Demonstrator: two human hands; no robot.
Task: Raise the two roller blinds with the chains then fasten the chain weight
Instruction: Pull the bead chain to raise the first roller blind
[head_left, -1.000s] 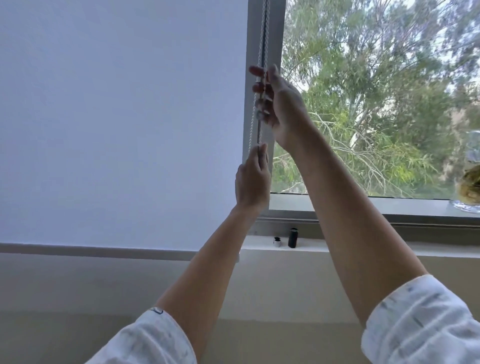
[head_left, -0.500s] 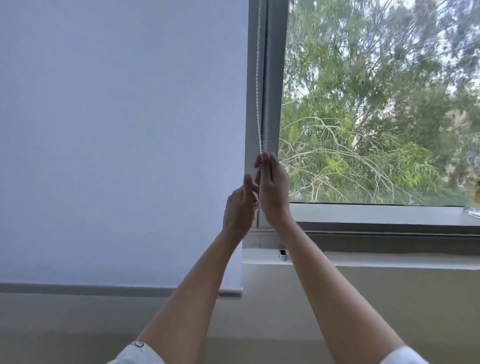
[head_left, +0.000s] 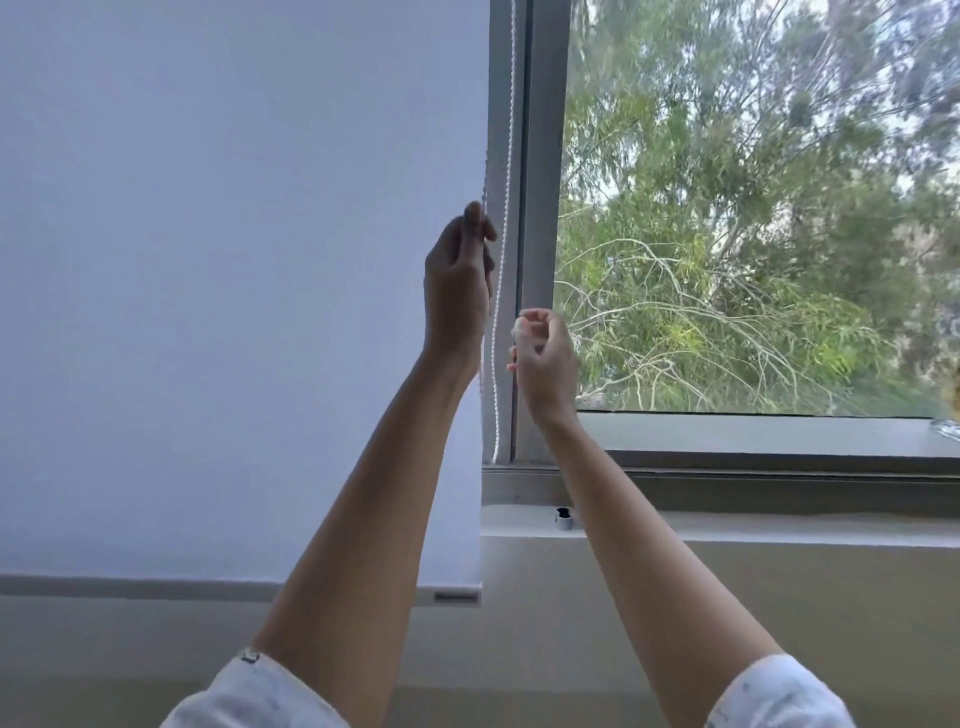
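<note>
White beaded chain, hanging at twelve o'clock beside the lowered blind, is pinched high by the left hand and gripped lower by the closed right hand, so raising is judged underway, with another downward pull needed next.

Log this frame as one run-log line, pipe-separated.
left hand: pinching bead chain, high | right hand: closed beside chain, lower | left blind: still down | right pane: uncovered

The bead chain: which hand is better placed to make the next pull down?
Left. The left hand pinches the chain high up, while the right hand sits lower, beside it.
</note>
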